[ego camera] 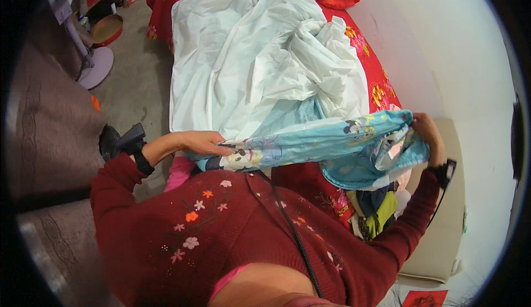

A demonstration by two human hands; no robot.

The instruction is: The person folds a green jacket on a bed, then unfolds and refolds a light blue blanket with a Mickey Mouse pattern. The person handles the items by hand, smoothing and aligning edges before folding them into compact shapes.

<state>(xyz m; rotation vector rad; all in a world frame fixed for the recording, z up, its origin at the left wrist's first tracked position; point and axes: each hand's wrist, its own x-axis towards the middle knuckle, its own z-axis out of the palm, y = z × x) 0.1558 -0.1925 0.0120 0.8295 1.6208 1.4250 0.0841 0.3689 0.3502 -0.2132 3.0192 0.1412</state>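
A blue fabric cover printed with cartoon figures (307,141) stretches across in front of my body, its edge gathered between my two hands. My left hand (203,142) pinches the left end, thumb over the cloth. At the right, my right hand (423,125) grips the upper corner, and its fingers are partly hidden by the fabric. Below that corner the cloth hangs in a loose fold. Beyond it, the white side of the fabric (232,54) lies spread and crumpled over a bed with a red floral sheet (375,74).
A pale wall (448,49) runs along the right, with a beige padded panel (444,224) against it. Several folded clothes (379,211) lie below my right hand. On the floor at left stand a fan's round base (97,68) and a red round container (107,31).
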